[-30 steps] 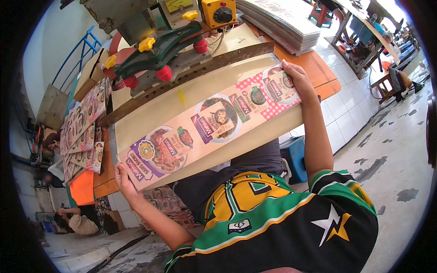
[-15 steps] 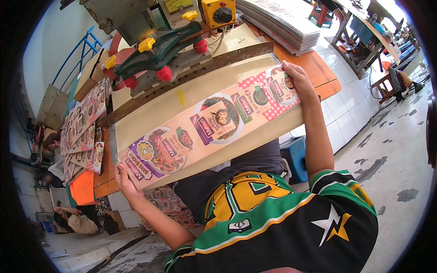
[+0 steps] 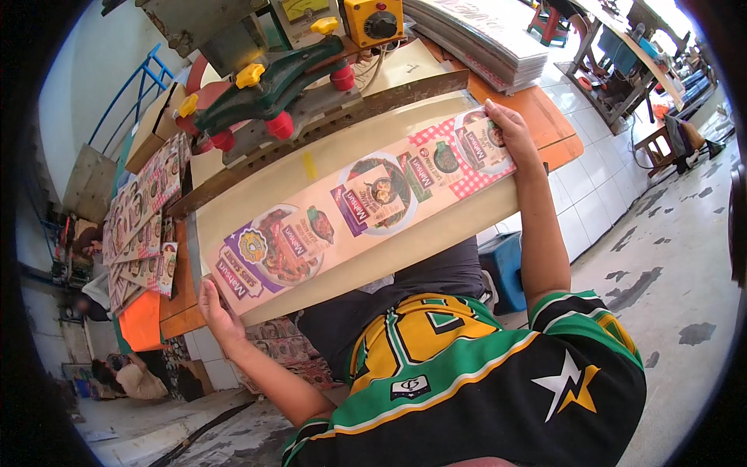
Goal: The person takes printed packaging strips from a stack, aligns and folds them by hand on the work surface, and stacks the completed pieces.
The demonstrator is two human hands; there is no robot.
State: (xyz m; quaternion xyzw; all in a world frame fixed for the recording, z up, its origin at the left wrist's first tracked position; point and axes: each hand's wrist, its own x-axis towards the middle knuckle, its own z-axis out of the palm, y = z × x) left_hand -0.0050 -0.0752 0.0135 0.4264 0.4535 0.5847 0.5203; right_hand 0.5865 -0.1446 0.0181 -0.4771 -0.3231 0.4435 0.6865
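A long printed strip (image 3: 311, 241) with food pictures and "Mahsuri" lettering slants across the cream work surface (image 3: 257, 175). My left hand (image 3: 221, 315) grips its lower left end, with the thumb near the edge and fingers partly hidden. At the upper right end, my right hand (image 3: 513, 136) has its thumb on top and the other fingers out of sight underneath. Beyond the strip stands a press machine with a dark green clamp frame (image 3: 268, 87), yellow knobs and red feet. A long metal bar (image 3: 327, 128) runs along its near side.
Similar printed pieces (image 3: 148, 206) lie piled at the left, above an orange sheet (image 3: 142, 321). A stack of flat sheets (image 3: 486, 43) is at the back right. A yellow control box (image 3: 373, 22) tops the machine. Another person (image 3: 140, 380) is at the far lower left.
The printed strip has shifted slightly to the right, its left end also a little upward. Both hands have moved slightly and keep hold of its ends. The other person's arm has changed position.
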